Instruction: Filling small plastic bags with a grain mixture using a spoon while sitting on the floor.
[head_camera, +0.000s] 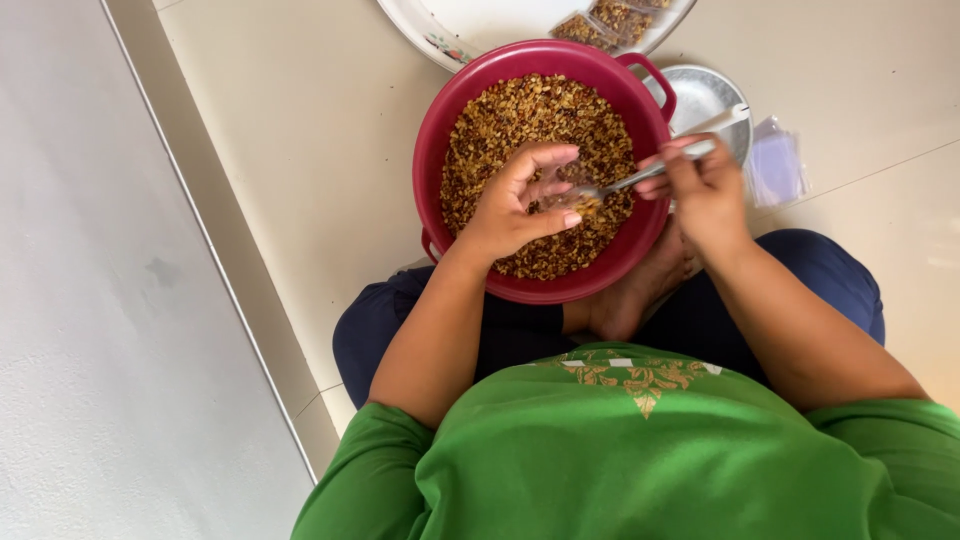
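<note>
A dark red plastic basin (440, 150) sits on the floor in front of me, filled with a brown and yellow fried snack mix (520, 115). My left hand (520, 205) hovers over the mix and holds open a small clear plastic bag (567, 192). My right hand (705, 185) grips a metal spoon (640, 178) by its handle, at the basin's right rim. The spoon's bowl, loaded with some mix, is at the mouth of the bag.
A white tray (440, 35) with filled small bags (610, 22) lies beyond the basin. A round metal dish (705, 95) and a stack of empty clear bags (775, 165) sit to the right. The floor is pale tile, with a wall along the left.
</note>
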